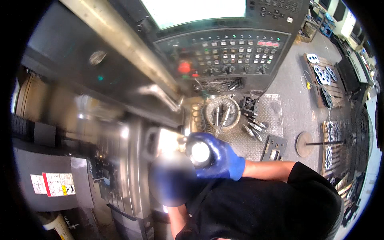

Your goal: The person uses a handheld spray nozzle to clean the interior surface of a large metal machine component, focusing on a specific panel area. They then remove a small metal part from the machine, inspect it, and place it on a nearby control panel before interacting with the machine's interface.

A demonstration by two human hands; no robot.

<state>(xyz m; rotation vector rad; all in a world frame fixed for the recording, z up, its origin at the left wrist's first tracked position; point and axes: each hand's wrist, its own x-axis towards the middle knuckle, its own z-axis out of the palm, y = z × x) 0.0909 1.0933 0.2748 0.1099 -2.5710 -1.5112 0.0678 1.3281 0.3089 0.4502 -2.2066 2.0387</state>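
My right hand (224, 158), in a blue glove, is closed around a dark round piece with a bright, pale circular end (201, 152). Its exact kind cannot be made out. Close beside it on the left, my left hand (173, 186) also shows blue, but a heavy blur hides its fingers and anything they hold. Just above the left hand, a shiny pale block-like part (169, 140) is washed out by glare; whether either hand touches it is unclear.
Ahead stands a machine control panel (228, 52) with a red knob (184, 67). Beyond my hands, a round tub (238, 116) holds rods; tool holders (256, 128) and a dark plate (274, 148) lie to its right. At left is a machine opening; flat metal parts sit on pallets (334, 70) far right.
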